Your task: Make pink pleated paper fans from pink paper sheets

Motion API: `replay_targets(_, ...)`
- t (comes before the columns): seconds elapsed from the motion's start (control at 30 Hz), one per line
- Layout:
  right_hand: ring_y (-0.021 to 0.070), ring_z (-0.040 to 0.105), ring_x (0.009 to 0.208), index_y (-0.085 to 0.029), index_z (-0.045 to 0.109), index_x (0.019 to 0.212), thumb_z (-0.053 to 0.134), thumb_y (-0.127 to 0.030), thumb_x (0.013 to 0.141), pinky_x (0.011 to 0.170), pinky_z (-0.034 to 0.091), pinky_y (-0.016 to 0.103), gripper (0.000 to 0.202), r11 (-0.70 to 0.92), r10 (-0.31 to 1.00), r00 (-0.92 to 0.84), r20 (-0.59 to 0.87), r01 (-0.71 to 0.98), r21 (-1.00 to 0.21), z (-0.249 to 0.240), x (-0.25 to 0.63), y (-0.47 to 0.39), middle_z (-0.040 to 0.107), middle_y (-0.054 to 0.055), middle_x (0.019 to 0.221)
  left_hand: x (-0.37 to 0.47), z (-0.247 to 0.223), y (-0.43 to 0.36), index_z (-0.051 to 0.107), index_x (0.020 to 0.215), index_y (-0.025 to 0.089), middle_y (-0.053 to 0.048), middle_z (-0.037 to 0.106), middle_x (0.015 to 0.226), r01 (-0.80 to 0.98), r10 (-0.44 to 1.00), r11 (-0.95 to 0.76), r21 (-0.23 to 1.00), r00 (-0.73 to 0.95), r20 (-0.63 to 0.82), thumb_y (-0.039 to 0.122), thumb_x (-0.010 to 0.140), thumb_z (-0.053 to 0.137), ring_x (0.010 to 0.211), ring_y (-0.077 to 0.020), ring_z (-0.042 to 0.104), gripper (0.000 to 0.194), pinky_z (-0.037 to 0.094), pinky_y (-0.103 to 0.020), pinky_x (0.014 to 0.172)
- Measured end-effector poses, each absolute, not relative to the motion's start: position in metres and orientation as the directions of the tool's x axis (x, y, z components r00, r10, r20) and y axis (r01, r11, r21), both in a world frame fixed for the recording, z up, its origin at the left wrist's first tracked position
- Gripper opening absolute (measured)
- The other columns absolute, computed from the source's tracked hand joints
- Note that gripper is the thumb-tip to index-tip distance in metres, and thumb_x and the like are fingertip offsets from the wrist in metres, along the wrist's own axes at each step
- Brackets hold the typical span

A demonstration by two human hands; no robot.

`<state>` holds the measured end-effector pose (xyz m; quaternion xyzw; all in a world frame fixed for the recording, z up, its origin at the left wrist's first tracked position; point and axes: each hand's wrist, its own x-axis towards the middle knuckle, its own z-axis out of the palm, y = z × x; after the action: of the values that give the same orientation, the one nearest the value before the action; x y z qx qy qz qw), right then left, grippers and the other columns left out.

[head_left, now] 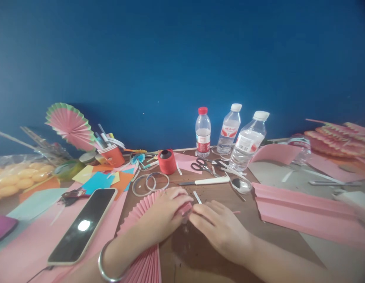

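While the left hand (170, 205) seemingly pinches pleated pink paper (143, 206), the right hand (219, 225) curls near, grip unclear; tugging could tear folds.

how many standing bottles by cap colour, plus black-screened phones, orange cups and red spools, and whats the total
standing bottle with red cap: 1
standing bottles with white caps: 2
black-screened phone: 1
orange cup: 1
red spool: 1
total: 6
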<state>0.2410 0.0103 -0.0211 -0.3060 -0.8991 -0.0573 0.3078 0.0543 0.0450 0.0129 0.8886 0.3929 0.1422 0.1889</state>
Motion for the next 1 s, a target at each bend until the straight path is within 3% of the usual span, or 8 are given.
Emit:
replay_targets(0.1,0.0167,0.05,0.067,-0.014,0.06,0.098,0.037,-0.013,0.091,0.061,0.037,0.031,0.024,0.804,0.494,-0.658,0.569,0.595,-0.01,-0.013,0.24,0.006,0.061,0.007,0.086,0.055,0.015,0.044,0.057,0.109,0.027,-0.003,0.053,0.099,0.639,0.732,-0.637,0.431,0.677,0.078,0.009,0.085,0.042,0.088,-0.0161,0.051,0.033,0.043,-0.032,0.081)
replay_targets(0.23,0.017,0.051,0.068,-0.015,0.059,0.1,0.04,-0.012,0.089,0.062,0.036,0.031,0.022,0.726,0.543,-0.613,0.574,0.687,0.046,-0.01,0.24,0.004,0.061,0.008,0.093,0.053,0.012,0.044,0.061,0.086,0.023,-0.002,0.05,0.097,0.651,0.736,-0.634,0.418,0.673,0.068,0.005,0.081,0.042,0.089,-0.016,0.05,0.026,0.043,-0.03,0.08)
replay_targets(0.47,0.0176,0.054,0.069,-0.018,0.056,0.105,0.045,-0.008,0.083,0.065,0.039,0.033,0.027,0.635,0.654,-0.53,0.539,0.772,-0.011,-0.018,0.25,0.011,0.06,0.007,0.108,0.044,0.013,0.05,0.056,0.086,0.021,-0.001,0.053,0.096,0.665,0.786,-0.567,0.485,0.613,0.079,0.005,0.081,0.039,0.088,-0.0142,0.052,0.024,0.042,-0.03,0.082)
replay_targets(0.6,0.0185,0.058,0.072,-0.019,0.054,0.107,0.045,-0.006,0.082,0.066,0.042,0.033,0.03,0.596,0.714,-0.457,0.531,0.795,-0.117,-0.018,0.254,0.011,0.061,0.006,0.105,0.038,0.007,0.059,0.059,0.085,0.023,0.001,0.057,0.094,0.668,0.83,-0.509,0.543,0.548,0.105,0.008,0.08,0.043,0.087,-0.0135,0.055,0.022,0.042,-0.029,0.082)
replay_targets(0.8,0.0177,0.06,0.075,-0.022,0.055,0.1,0.049,-0.007,0.078,0.068,0.048,0.032,0.028,0.559,0.788,-0.308,0.533,0.721,-0.409,0.004,0.259,0.013,0.061,0.004,0.101,0.033,0.011,0.065,0.062,0.084,0.023,0.0,0.063,0.091,0.653,0.909,-0.385,0.652,0.39,0.147,0.011,0.077,0.045,0.086,-0.0151,0.058,0.022,0.044,-0.03,0.081)
replay_targets(0.9,0.0155,0.06,0.076,-0.021,0.055,0.098,0.047,-0.005,0.079,0.07,0.049,0.03,0.026,0.634,0.735,-0.266,0.624,0.597,-0.492,0.012,0.263,0.01,0.061,0.005,0.095,0.033,0.019,0.063,0.061,0.083,0.021,-0.001,0.065,0.09,0.624,0.93,-0.359,0.694,0.298,0.214,0.013,0.076,0.047,0.085,-0.0164,0.059,0.018,0.046,-0.032,0.079)
replay_targets(1.0,0.0175,0.061,0.082,-0.021,0.054,0.104,0.051,-0.001,0.077,0.073,0.05,0.031,0.033,0.735,0.631,-0.246,0.735,0.494,-0.465,0.014,0.264,0.0,0.063,0.006,0.091,0.034,0.024,0.061,0.06,0.083,0.02,-0.002,0.065,0.088,0.553,0.949,-0.314,0.772,0.203,0.241,0.015,0.076,0.05,0.083,-0.0164,0.06,0.013,0.048,-0.032,0.076)
